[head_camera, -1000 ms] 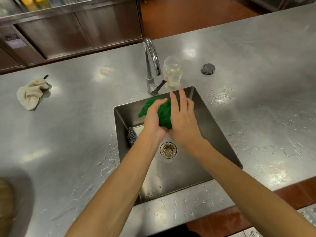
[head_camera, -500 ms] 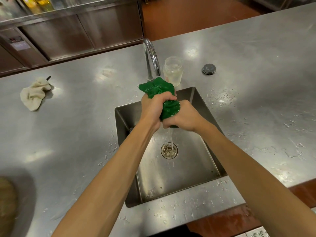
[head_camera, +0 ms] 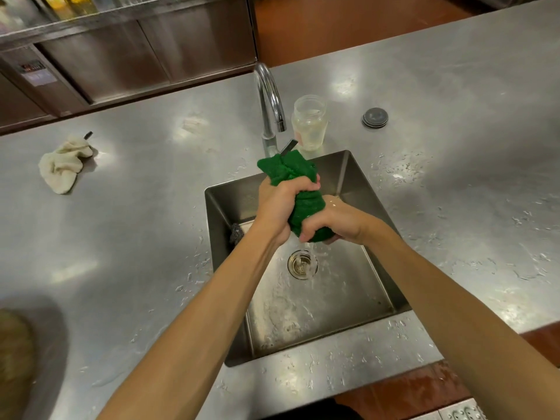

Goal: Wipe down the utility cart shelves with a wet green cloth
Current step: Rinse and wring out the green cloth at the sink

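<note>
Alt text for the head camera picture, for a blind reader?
A left hand and right hand wring a green cloth over a steel sink, water trickling to the drain. Behind stand a faucet and glass jar; a beige rag lies on the counter.

**Sink in the counter, cloth held above it**

The sink is set into the counter, close to the person's edge. The tap stands behind the sink's far rim, and the jar stands on the counter just right of the tap. Further right, apart from the jar, a disc lies flat. A rag lies far to the left on the counter. In the sink, the drain is mid-floor and a scourer rests against the left wall. Above the drain, the left hand grips the upper part of the cloth. The right hand grips the lower part, just right of and below the left hand. Cabinets stand behind the counter.
</note>
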Demonstrator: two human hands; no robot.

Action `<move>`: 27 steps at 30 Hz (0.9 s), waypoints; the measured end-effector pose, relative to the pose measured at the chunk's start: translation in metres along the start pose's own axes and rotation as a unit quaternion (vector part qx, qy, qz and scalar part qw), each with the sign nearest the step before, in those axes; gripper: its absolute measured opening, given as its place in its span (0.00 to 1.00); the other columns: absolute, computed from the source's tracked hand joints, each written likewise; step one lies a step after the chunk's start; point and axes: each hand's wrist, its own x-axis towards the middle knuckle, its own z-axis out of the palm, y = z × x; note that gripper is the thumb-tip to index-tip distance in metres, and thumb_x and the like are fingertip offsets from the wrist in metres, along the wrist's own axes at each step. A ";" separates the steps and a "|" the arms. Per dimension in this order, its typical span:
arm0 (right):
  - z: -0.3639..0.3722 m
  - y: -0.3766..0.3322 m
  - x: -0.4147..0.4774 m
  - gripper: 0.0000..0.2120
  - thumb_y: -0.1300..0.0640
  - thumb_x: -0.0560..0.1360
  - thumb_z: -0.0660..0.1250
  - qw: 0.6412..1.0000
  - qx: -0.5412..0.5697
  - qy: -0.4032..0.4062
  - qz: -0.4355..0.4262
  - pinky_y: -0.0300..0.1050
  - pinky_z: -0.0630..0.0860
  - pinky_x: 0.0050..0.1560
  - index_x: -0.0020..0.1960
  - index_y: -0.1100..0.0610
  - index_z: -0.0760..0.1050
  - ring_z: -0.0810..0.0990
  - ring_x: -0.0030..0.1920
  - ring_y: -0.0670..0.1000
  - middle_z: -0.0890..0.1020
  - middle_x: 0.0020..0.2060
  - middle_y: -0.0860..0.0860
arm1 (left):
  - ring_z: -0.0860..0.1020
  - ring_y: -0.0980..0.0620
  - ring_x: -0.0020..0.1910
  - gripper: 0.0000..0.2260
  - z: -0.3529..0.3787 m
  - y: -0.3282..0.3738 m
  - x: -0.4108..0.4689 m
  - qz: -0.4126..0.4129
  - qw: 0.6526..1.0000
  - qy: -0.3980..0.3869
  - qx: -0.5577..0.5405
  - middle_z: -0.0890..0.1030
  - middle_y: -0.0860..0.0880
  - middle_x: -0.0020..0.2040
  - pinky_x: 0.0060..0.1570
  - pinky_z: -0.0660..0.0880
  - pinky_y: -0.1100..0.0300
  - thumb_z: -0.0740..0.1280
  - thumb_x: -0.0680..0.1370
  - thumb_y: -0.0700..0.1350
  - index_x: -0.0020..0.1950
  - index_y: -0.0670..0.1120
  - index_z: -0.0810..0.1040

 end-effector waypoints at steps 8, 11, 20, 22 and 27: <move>0.013 0.006 -0.002 0.43 0.51 0.64 0.78 0.941 -0.241 0.235 -0.044 0.50 0.78 0.53 0.73 0.55 0.62 0.76 0.55 0.50 0.73 0.61 0.53 | 0.81 0.48 0.38 0.05 -0.009 -0.013 0.009 -0.109 0.977 0.050 -0.178 0.80 0.44 0.41 0.40 0.80 0.55 0.74 0.72 0.38 0.45 0.42 0.79; 0.039 0.022 -0.008 0.41 0.56 0.71 0.73 0.858 -0.323 0.358 -0.175 0.57 0.73 0.63 0.77 0.59 0.56 0.69 0.66 0.59 0.65 0.70 0.59 | 0.82 0.46 0.39 0.02 -0.013 -0.010 0.011 -0.147 0.958 0.081 -0.231 0.82 0.44 0.40 0.42 0.81 0.53 0.72 0.75 0.41 0.44 0.43 0.80; 0.042 0.021 0.005 0.42 0.65 0.67 0.75 0.753 -0.415 0.476 -0.185 0.53 0.80 0.47 0.76 0.60 0.58 0.73 0.57 0.62 0.61 0.74 0.63 | 0.81 0.48 0.39 0.08 0.010 -0.006 -0.002 -0.199 0.957 0.108 -0.181 0.82 0.45 0.41 0.39 0.79 0.56 0.67 0.76 0.47 0.50 0.44 0.80; 0.033 0.016 0.001 0.41 0.65 0.65 0.75 0.765 -0.428 0.450 -0.171 0.54 0.80 0.40 0.74 0.58 0.61 0.76 0.51 0.59 0.71 0.68 0.59 | 0.83 0.47 0.44 0.17 0.010 -0.004 0.001 -0.178 0.963 0.136 -0.146 0.84 0.44 0.49 0.37 0.80 0.57 0.70 0.72 0.48 0.58 0.42 0.81; 0.023 0.003 0.002 0.26 0.52 0.70 0.73 0.876 -0.270 0.388 -0.100 0.46 0.75 0.43 0.63 0.54 0.68 0.79 0.47 0.54 0.79 0.50 0.50 | 0.84 0.45 0.50 0.10 0.010 0.004 0.006 -0.076 0.978 0.187 -0.054 0.85 0.42 0.51 0.47 0.82 0.50 0.72 0.70 0.39 0.51 0.43 0.79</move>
